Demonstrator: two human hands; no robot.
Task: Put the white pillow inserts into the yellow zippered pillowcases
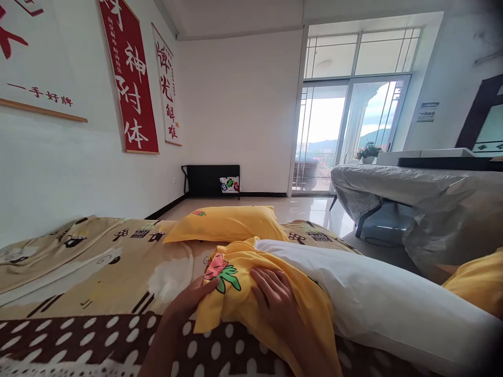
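Observation:
A yellow pillowcase (pixel 243 309) with a pink and green fruit print covers one end of a white pillow (pixel 377 293). At the case's left corner, my left hand (pixel 192 298) is closed, its thumb over the printed cloth and its other fingers hidden beneath. Over the top of the bunched case lies my right hand (pixel 277 301), fingers bent and pressed into the fabric; its thumb is hard to make out. The white pillow stretches away to the right, bare along most of its length. Just beyond my hands a yellow-cased pillow (pixel 231 224) lies flat.
Beneath everything is a bed with a patterned beige and brown blanket (pixel 137 277). More yellow fabric (pixel 477 280) shows at the right edge. A plastic-covered table (pixel 412 183) stands at right, near a glass door (pixel 346 131). A black folded panel (pixel 204 180) leans by the far wall.

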